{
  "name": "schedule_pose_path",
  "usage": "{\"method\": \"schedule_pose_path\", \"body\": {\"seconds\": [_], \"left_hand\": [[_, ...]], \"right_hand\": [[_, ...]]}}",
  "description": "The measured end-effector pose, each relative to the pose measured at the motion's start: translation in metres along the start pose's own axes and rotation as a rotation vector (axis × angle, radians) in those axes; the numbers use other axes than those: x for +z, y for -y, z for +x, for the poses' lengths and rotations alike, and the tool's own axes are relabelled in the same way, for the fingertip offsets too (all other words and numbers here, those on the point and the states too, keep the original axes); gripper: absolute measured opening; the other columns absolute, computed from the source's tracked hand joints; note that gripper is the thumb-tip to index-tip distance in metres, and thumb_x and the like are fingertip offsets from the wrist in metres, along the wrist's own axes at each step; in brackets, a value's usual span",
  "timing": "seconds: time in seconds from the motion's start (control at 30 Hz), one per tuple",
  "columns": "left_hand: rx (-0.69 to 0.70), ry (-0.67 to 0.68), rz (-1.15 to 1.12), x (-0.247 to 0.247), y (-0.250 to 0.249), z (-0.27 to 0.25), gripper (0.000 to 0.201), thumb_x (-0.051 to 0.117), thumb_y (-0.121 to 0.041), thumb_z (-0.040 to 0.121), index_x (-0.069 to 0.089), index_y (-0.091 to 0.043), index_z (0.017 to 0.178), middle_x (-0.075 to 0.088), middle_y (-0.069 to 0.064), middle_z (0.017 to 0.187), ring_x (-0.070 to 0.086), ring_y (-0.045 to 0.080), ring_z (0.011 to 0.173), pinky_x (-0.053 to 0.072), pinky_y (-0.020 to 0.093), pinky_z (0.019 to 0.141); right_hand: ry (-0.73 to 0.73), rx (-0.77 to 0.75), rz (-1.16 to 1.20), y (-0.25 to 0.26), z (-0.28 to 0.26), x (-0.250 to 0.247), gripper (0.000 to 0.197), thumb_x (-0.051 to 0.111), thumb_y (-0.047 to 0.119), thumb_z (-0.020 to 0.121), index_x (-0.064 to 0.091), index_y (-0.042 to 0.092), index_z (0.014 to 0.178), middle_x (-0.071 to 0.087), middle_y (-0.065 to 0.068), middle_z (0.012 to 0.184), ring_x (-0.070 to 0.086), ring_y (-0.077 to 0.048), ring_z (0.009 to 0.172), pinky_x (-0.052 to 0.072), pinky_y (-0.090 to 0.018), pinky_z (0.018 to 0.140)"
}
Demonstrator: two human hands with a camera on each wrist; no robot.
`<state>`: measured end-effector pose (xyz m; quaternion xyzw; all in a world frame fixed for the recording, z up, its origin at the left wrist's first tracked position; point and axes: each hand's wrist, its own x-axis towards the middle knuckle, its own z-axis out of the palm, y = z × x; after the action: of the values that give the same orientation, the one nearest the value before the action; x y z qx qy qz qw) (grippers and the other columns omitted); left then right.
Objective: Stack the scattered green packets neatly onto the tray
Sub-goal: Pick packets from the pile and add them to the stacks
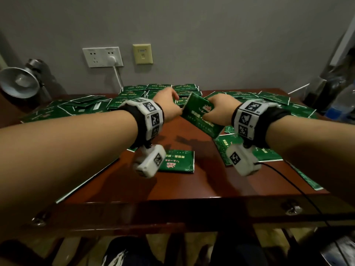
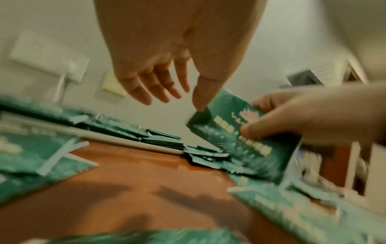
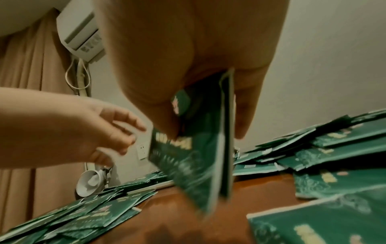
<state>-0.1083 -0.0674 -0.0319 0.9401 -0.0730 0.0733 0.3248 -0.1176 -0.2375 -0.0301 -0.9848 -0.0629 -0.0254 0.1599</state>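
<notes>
Head view — right hand (image 1: 221,110) pinches held packets (image 1: 201,116) above table (image 1: 172,191).

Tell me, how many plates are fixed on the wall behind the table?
2. A white socket plate, with a plug in it, is left of centre; a beige plate is just right of it. Others may be hidden outside the view.

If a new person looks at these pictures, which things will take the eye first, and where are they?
First, the right hand pinching a small bunch of green packets above the middle of the wooden table, with the left hand open just beside it. Next, the many loose green packets spread over the far and side parts of the table, with one single packet lying alone near the front.
</notes>
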Motion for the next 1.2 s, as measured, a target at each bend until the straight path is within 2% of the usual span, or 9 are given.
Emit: {"method": "schedule_pose_path", "body": {"seconds": [0.17,0.3,0.43,0.57,0.63,0.7,0.77,1.0,1.2], "left_hand": [[0.105,0.492,0.602,0.014,0.005,-0.053,0.067,0.067,-0.055,0.083,0.049,-0.019,0.137,0.054,0.006,0.132,0.055,0.026,0.115,0.047,0.031,0.090],[0.098,0.674,0.768,0.027,0.005,-0.074,0.061,0.057,-0.044,0.092,0.035,-0.030,0.147,0.038,0.010,0.138,0.049,0.030,0.121,0.041,0.027,0.087],[0.206,0.727,0.543,0.020,0.004,-0.078,0.029,0.056,-0.009,0.085,0.067,-0.022,0.109,0.062,0.003,0.120,0.058,0.023,0.108,0.049,0.028,0.087],[0.229,0.585,0.344,0.019,0.016,-0.084,0.031,0.051,0.005,0.073,0.064,-0.023,0.069,0.065,0.006,0.109,0.059,0.026,0.107,0.050,0.042,0.093],[0.151,0.292,0.451,0.024,0.027,-0.084,0.013,0.061,-0.022,0.083,0.061,-0.020,0.096,0.054,0.008,0.119,0.050,0.028,0.115,0.046,0.041,0.095],[-0.126,0.266,0.680,0.033,0.037,-0.087,0.072,0.053,-0.070,0.079,0.043,-0.018,0.129,0.037,0.015,0.137,0.037,0.035,0.128,0.038,0.047,0.102],[-0.309,0.350,0.755,0.041,0.040,-0.092,0.107,0.044,-0.089,0.067,0.026,-0.016,0.143,0.026,0.019,0.146,0.028,0.041,0.134,0.032,0.052,0.106],[-0.229,0.447,0.543,0.040,0.033,-0.080,0.091,0.075,-0.028,0.063,0.022,-0.029,0.137,0.034,0.011,0.130,0.040,0.036,0.123,0.043,0.049,0.099],[-0.228,0.486,0.644,0.031,0.047,-0.081,0.090,0.073,-0.026,0.055,0.021,-0.030,0.128,0.037,0.012,0.120,0.040,0.034,0.116,0.045,0.048,0.094]], "right_hand": [[0.195,0.056,-0.224,-0.009,-0.014,0.004,0.036,0.062,0.027,0.090,0.062,0.012,0.123,0.062,-0.004,0.103,0.058,-0.021,0.091,0.044,-0.027,0.073],[0.244,0.044,-0.304,-0.013,-0.018,0.019,0.043,0.051,0.007,0.091,0.054,0.013,0.133,0.060,-0.007,0.124,0.060,-0.024,0.107,0.048,-0.027,0.076],[0.202,-0.020,-0.314,-0.011,-0.017,0.030,0.043,0.050,-0.001,0.088,0.052,0.012,0.129,0.059,-0.009,0.123,0.060,-0.025,0.104,0.052,-0.031,0.077],[0.153,-0.069,-0.234,-0.011,-0.013,0.040,0.043,0.054,0.000,0.084,0.047,0.017,0.123,0.059,-0.006,0.116,0.059,-0.024,0.096,0.052,-0.034,0.072],[0.127,-0.108,-0.236,-0.012,-0.014,0.046,0.042,0.064,0.013,0.081,0.045,0.021,0.118,0.056,-0.003,0.118,0.056,-0.022,0.101,0.052,-0.036,0.080],[0.162,-0.159,-0.299,-0.013,-0.017,0.051,0.054,0.076,0.039,0.073,0.045,0.022,0.113,0.052,-0.001,0.115,0.050,-0.022,0.107,0.047,-0.037,0.088],[0.231,-0.177,-0.353,-0.012,-0.021,0.054,0.068,0.080,0.055,0.065,0.044,0.021,0.112,0.049,0.001,0.109,0.045,-0.022,0.107,0.043,-0.036,0.085],[0.291,-0.164,-0.329,-0.010,-0.017,0.056,0.073,0.081,0.053,0.065,0.039,0.019,0.114,0.053,-0.003,0.112,0.051,-0.023,0.097,0.043,-0.033,0.074],[0.303,-0.244,-0.372,-0.006,-0.021,0.057,0.069,0.079,0.047,0.064,0.032,0.026,0.110,0.041,-0.001,0.106,0.054,-0.020,0.083,0.046,-0.033,0.066]]}}
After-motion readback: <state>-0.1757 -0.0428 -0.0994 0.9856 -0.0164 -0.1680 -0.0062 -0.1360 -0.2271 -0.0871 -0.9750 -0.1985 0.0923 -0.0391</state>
